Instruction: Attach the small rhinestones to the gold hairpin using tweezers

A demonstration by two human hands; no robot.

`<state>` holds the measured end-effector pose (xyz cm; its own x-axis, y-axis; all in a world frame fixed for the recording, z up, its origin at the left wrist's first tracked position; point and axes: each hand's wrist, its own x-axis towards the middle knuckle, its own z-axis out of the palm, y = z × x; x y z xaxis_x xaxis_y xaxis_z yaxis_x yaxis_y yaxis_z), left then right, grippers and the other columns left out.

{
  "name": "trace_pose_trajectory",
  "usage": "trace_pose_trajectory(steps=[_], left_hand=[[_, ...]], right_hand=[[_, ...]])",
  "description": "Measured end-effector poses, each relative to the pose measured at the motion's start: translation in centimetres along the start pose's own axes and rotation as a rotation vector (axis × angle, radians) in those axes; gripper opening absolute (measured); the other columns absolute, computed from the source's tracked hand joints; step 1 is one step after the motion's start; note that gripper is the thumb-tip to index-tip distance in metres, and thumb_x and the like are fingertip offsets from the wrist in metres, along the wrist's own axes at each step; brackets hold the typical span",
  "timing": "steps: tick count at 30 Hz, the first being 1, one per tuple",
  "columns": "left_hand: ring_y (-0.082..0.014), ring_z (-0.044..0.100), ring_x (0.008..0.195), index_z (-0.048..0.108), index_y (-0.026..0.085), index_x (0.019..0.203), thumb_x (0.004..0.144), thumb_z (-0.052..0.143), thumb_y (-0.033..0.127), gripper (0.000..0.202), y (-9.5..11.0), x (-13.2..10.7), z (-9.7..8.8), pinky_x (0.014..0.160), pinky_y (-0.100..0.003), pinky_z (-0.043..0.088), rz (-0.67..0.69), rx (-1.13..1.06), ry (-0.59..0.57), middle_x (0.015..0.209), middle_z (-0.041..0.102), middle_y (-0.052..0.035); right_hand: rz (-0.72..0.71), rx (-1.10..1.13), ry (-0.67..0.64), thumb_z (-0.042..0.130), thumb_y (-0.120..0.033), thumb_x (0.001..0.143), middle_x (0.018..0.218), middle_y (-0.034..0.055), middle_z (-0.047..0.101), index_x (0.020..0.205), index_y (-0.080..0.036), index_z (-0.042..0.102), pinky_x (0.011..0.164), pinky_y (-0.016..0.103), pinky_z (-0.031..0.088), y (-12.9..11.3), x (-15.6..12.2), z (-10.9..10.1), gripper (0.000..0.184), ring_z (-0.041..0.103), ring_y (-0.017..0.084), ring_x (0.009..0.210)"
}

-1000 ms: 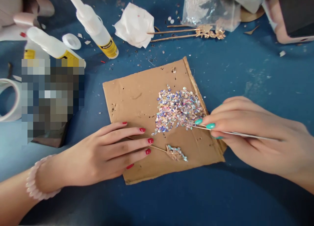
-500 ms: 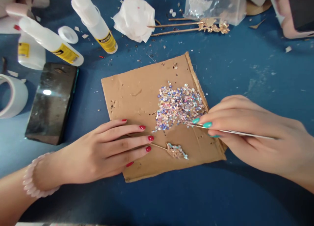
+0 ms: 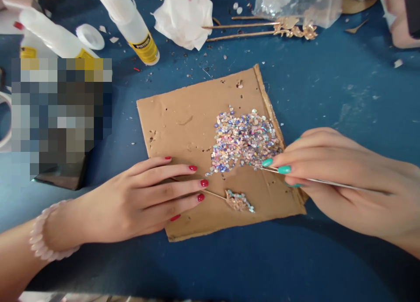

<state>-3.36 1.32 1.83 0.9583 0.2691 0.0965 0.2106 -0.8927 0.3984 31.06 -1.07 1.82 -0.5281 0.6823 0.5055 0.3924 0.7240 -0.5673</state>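
Observation:
My left hand (image 3: 141, 201) lies flat with its fingers stretched out on a brown cardboard sheet (image 3: 177, 122). Its fingertips press on the thin stem of a gold hairpin ornament (image 3: 239, 201), which is partly covered with shiny chips. My right hand (image 3: 334, 175) pinches slim metal tweezers (image 3: 260, 165). The tweezers' tip touches the lower right edge of a pile of iridescent chips (image 3: 244, 138) on the cardboard.
On the blue table behind the cardboard lie glue bottles (image 3: 131, 22), a white cap (image 3: 90, 36), a crumpled tissue (image 3: 185, 15), two more gold hairpins (image 3: 288, 28) and a clear plastic bag (image 3: 295, 2). A blurred dark flat object (image 3: 62, 118) lies at the left.
Both hands stay nearly where they were. The view has shifted a little, so the things on the table sit slightly higher and further right in the picture.

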Motion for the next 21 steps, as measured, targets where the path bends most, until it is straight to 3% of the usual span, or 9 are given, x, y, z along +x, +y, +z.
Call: trace_pose_trajectory(steps=[8,12,15,21], left_hand=[[-0.0188,0.030,0.157,0.058,0.018,0.143,0.109,0.043,0.021,0.037,-0.1,0.0,0.0,0.134,-0.037,0.017,0.028,-0.009,0.004,0.149,0.061,-0.0032],[-0.0182,0.031,0.156,0.057,0.015,0.143,0.109,0.044,0.021,0.037,-0.1,0.0,0.2,0.135,-0.037,0.016,0.025,-0.013,0.014,0.148,0.061,-0.0032],[-0.0182,0.031,0.156,0.057,0.015,0.144,0.108,0.046,0.021,0.037,-0.1,0.0,0.2,0.135,-0.036,0.016,0.024,-0.002,0.010,0.150,0.060,-0.0020],[-0.0181,0.028,0.158,0.056,0.013,0.144,0.109,0.045,0.020,0.038,-0.1,0.0,0.0,0.135,-0.036,0.014,0.039,-0.011,0.019,0.154,0.055,-0.0020]], right_hand=[[0.066,0.010,-0.030,0.066,-0.002,0.088,0.097,0.0038,0.076,0.102,-0.022,0.065,0.081,0.035,0.061,-0.5,-0.4,-0.2,0.024,0.073,0.017,0.090],[0.125,-0.005,-0.005,0.057,-0.023,0.101,0.094,0.0003,0.075,0.101,-0.025,0.062,0.083,0.034,0.060,-1.1,-1.1,0.3,0.006,0.073,0.014,0.092],[0.175,-0.020,-0.081,0.052,-0.032,0.105,0.095,-0.0007,0.076,0.104,-0.028,0.060,0.083,0.036,0.060,-2.0,-1.2,0.3,0.009,0.073,0.014,0.094],[0.190,0.019,-0.187,0.053,-0.029,0.104,0.096,0.0002,0.079,0.104,-0.028,0.060,0.087,0.038,0.061,-3.1,-0.6,0.2,0.007,0.074,0.016,0.093]])
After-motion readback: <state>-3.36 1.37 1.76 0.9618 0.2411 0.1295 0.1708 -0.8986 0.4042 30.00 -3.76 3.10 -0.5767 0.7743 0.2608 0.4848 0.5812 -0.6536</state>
